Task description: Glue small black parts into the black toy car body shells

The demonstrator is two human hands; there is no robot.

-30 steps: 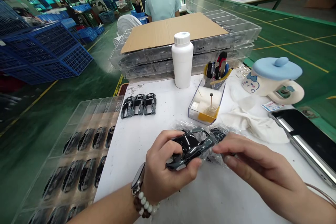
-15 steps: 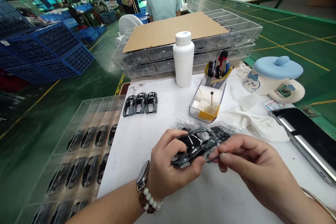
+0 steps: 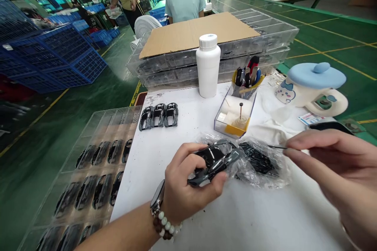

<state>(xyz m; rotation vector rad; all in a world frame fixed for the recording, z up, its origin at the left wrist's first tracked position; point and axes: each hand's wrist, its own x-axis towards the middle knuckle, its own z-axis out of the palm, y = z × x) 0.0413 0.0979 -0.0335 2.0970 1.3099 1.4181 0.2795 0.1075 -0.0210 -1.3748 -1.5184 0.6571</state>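
Observation:
My left hand is closed around a glossy black-and-grey toy car body, held tilted above the table. My right hand is to the right, thumb and index finger pinching a thin dark sliver-like piece whose exact kind I cannot make out. Between the hands lies a clear plastic bag with many small black parts in it. Three similar car bodies stand side by side at the table's left edge.
A clear compartment tray of car bodies is at the left. Behind stand a white bottle, a clear box with tools, and stacked trays under cardboard. A lidded mug and a partly hidden phone are at the right.
My right hand has moved right, away from the car body, with the thin piece in its fingers, uncovering the bag of black parts. My left hand keeps its hold on the car body.

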